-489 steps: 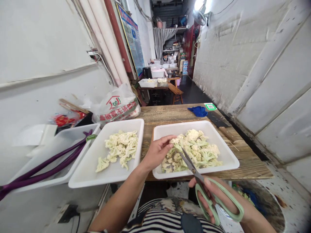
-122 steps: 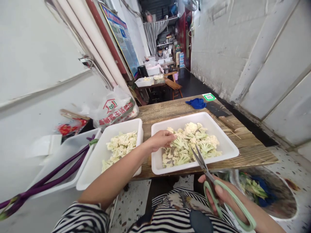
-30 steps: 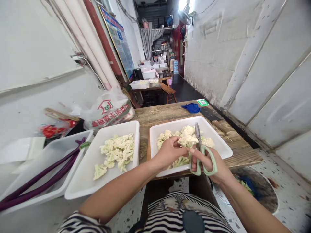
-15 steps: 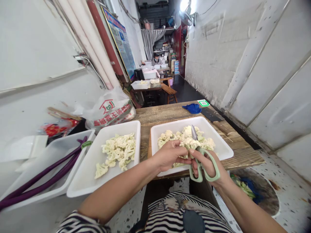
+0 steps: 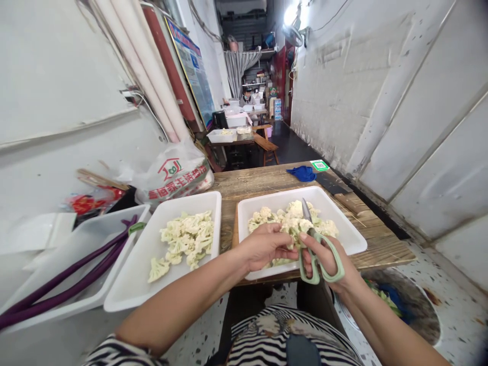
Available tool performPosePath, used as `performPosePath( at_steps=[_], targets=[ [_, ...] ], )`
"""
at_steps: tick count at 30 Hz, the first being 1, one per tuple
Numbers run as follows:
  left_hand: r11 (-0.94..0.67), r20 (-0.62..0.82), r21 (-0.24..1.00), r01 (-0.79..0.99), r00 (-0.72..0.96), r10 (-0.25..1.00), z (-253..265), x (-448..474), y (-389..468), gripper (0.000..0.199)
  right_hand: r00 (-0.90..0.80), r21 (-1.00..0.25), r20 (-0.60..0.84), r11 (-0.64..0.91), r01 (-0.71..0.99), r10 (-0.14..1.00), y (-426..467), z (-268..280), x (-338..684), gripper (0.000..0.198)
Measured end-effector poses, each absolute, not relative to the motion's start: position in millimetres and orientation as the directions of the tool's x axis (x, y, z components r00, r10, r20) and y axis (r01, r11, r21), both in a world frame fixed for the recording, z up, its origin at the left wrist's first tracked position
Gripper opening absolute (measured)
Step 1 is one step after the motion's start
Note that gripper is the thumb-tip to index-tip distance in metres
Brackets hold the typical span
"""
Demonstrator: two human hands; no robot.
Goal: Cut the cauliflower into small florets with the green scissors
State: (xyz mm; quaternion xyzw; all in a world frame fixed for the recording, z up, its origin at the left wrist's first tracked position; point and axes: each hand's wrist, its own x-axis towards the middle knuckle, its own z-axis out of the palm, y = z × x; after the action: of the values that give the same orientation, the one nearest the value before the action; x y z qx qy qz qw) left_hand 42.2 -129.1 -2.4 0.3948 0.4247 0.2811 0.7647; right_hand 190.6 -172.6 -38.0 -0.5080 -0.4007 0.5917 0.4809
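Note:
My right hand (image 5: 345, 278) is wrapped around the pale green handles of the scissors (image 5: 310, 274), whose metal blades point away from me over the white tray. My left hand (image 5: 267, 247) is closed on a cauliflower piece (image 5: 294, 225) just left of the scissors, and the fingertips of both hands nearly meet there. Cut cauliflower florets (image 5: 263, 215) lie beneath in the right white tray (image 5: 353, 243). More florets (image 5: 186, 234) rest in a second white tray (image 5: 131, 277), left of my left forearm.
Long purple eggplants (image 5: 76, 277) lie in a tray at far left. Behind the trays stands a stuffed plastic bag (image 5: 179, 170). A cleaver (image 5: 337, 190) and a blue cloth (image 5: 303, 173) lie on the wooden table (image 5: 247, 178). A person (image 5: 247, 96) sits far back.
The view has shifted slightly. My fingers have moved a little around the cauliflower piece, and more of it shows between my hands. The scissors stay in my right hand.

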Motion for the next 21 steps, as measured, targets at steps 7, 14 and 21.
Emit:
performPosePath(
  at_steps=[7,14,21],
  targets=[
    [0.555,-0.437,0.827,-0.087,0.521,0.733,0,37,-125,0.021,-0.034,-0.963,-0.228,-0.23,-0.142,0.973,-170,-34,189,0.05],
    [0.571,-0.428,0.77,-0.284,0.434,0.793,-7,34,-123,0.044,-0.106,-0.972,-0.2,-0.211,-0.105,0.974,-176,-33,208,0.047],
    [0.55,-0.48,0.75,-0.366,0.271,0.834,-12,33,-114,0.072,-0.465,-0.974,-0.203,-0.227,0.005,0.862,-214,-35,231,0.045]
  ],
)
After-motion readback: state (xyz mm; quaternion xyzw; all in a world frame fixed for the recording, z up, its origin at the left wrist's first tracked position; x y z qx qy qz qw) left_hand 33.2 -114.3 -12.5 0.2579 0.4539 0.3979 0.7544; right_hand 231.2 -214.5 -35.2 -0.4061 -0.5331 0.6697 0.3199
